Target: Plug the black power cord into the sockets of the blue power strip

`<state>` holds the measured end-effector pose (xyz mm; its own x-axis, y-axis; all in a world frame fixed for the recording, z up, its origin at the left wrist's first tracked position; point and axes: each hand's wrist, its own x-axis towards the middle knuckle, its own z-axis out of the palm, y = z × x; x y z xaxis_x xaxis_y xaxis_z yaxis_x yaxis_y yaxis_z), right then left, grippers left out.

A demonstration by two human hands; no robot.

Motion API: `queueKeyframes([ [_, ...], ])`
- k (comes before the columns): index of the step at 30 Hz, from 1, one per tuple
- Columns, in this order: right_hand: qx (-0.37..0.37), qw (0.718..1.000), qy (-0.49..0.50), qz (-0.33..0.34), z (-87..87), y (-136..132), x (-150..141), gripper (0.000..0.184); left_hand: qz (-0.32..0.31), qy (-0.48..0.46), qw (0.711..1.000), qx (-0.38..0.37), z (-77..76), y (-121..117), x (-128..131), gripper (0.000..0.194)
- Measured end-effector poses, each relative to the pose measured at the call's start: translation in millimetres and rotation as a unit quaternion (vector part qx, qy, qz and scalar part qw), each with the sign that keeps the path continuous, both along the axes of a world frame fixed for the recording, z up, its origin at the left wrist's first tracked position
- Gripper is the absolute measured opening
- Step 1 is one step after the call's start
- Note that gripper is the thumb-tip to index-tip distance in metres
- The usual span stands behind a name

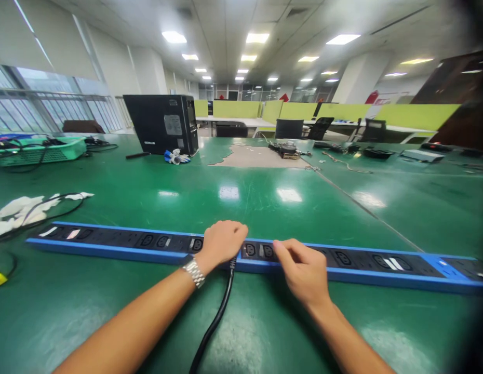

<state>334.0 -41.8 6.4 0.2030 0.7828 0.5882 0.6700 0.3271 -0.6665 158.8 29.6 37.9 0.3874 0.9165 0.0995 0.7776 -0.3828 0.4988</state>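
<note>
A long blue and black power strip [120, 236] lies across the green table in front of me, with rows of sockets along its top. My left hand [224, 241], wearing a metal-band watch, is closed at the strip's middle around the plug end of a black power cord [222, 306]. The plug itself is hidden under the fingers, so how far it sits in a socket cannot be seen. Just right of it, my right hand [304, 270] is closed on the power strip, thumb by a socket and fingers curled; its fingertips are partly hidden.
White crumpled material [23, 210] and a thin black cable lie at the left. Farther back are a green basket [66, 150] of cables, a black computer case [159, 124], blue-and-white gloves [176, 157] and a bare beige patch [257, 157]. Loose parts lie back right.
</note>
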Motion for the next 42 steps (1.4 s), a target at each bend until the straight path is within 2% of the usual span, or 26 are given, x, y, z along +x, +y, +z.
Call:
queueKeyframes([
  [3, -0.018, 0.992, -0.062, -0.110, -3.4, 4, 28, 0.034, -0.112, -0.094, 0.989, -0.005, -6.3, -4, -35, 0.042],
  [5, -0.068, 0.977, -0.128, -0.157, -7.9, 10, 45, 0.035, -0.166, -0.088, 0.982, 0.028, -9.2, -12, -53, 0.052],
  [7, -0.122, 0.961, -0.185, -0.166, -12.0, 14, 54, 0.035, -0.188, -0.060, 0.978, 0.065, -11.2, -18, -59, 0.058],
  [10, -0.168, 0.946, -0.224, -0.165, -13.6, 17, 53, 0.034, -0.167, -0.032, 0.979, 0.113, -16.1, -23, -52, 0.053],
  [15, -0.179, 0.936, -0.247, -0.175, -8.7, 16, 44, 0.033, -0.117, -0.041, 0.973, 0.194, -32.0, -23, -41, 0.038],
  [22, -0.183, 0.923, -0.281, -0.189, -8.1, 17, 41, 0.032, -0.097, -0.073, 0.972, 0.203, -45.2, -25, -41, 0.033],
  [24, -0.189, 0.921, -0.286, -0.187, -7.2, 17, 39, 0.033, -0.102, -0.101, 0.969, 0.200, -41.2, -24, -40, 0.031],
  [26, -0.209, 0.916, -0.286, -0.187, -4.8, 17, 38, 0.035, -0.059, -0.184, 0.960, 0.203, -28.4, -22, -42, 0.030],
  [27, -0.223, 0.914, -0.284, -0.188, -3.4, 17, 37, 0.035, -0.012, -0.249, 0.945, 0.214, -18.9, -19, -45, 0.031],
  [29, -0.246, 0.911, -0.274, -0.185, -1.1, 17, 38, 0.037, 0.107, -0.370, 0.890, 0.246, 2.2, -15, -51, 0.035],
  [30, -0.251, 0.914, -0.263, -0.181, -0.5, 17, 40, 0.037, 0.145, -0.395, 0.869, 0.260, 11.4, -14, -54, 0.035],
  [32, -0.225, 0.933, -0.218, -0.179, -0.6, 16, 42, 0.038, 0.155, -0.374, 0.876, 0.263, 20.9, -15, -55, 0.031],
  [34, -0.150, 0.964, -0.130, -0.178, -0.7, 11, 39, 0.040, 0.128, -0.311, 0.907, 0.252, 16.3, -22, -48, 0.031],
  [35, -0.114, 0.979, -0.078, -0.153, 0.0, 7, 34, 0.040, 0.108, -0.273, 0.922, 0.253, 9.9, -28, -43, 0.034],
  [37, -0.092, 0.995, -0.002, -0.029, 4.3, -4, 15, 0.042, 0.060, -0.175, 0.941, 0.282, -5.5, -40, -31, 0.041],
  [39, -0.153, 0.978, -0.014, 0.142, 12.3, -17, -8, 0.053, -0.003, -0.079, 0.940, 0.332, -17.6, -51, -21, 0.042],
  [40, -0.191, 0.965, -0.041, 0.175, 17.2, -24, -18, 0.058, -0.033, -0.050, 0.934, 0.353, -21.0, -55, -18, 0.042],
  [42, -0.260, 0.943, -0.070, 0.196, 26.6, -36, -29, 0.048, -0.084, -0.037, 0.924, 0.372, -23.0, -61, -17, 0.041],
])
